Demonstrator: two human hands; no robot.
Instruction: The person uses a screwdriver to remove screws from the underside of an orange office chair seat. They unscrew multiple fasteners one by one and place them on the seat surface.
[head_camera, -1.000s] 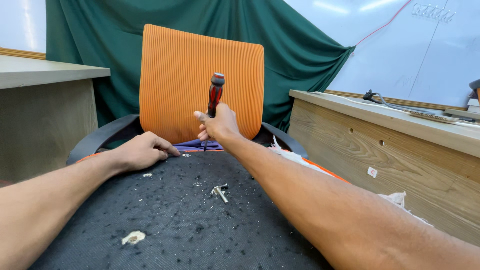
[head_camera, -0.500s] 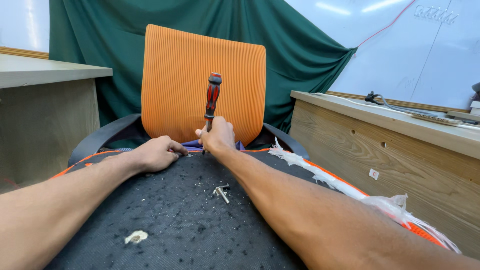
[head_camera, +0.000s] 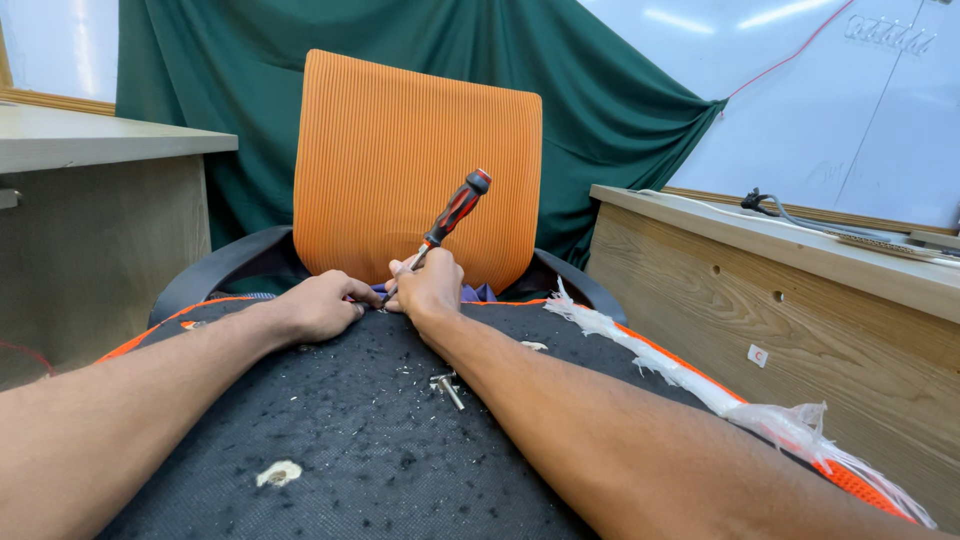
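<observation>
Screwdriver, upright a moment ago, now leans right, tip low at the rear edge of the black seat panel. Right hand grips its shaft; left hand, fingers curled, presses the panel beside it. Loose screw lies nearby.

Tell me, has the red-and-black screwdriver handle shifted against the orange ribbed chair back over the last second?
Yes. The red-and-black screwdriver handle was upright; now it tilts right across the orange ribbed chair back, with the right hand lower, at the seat's rear edge.
</observation>
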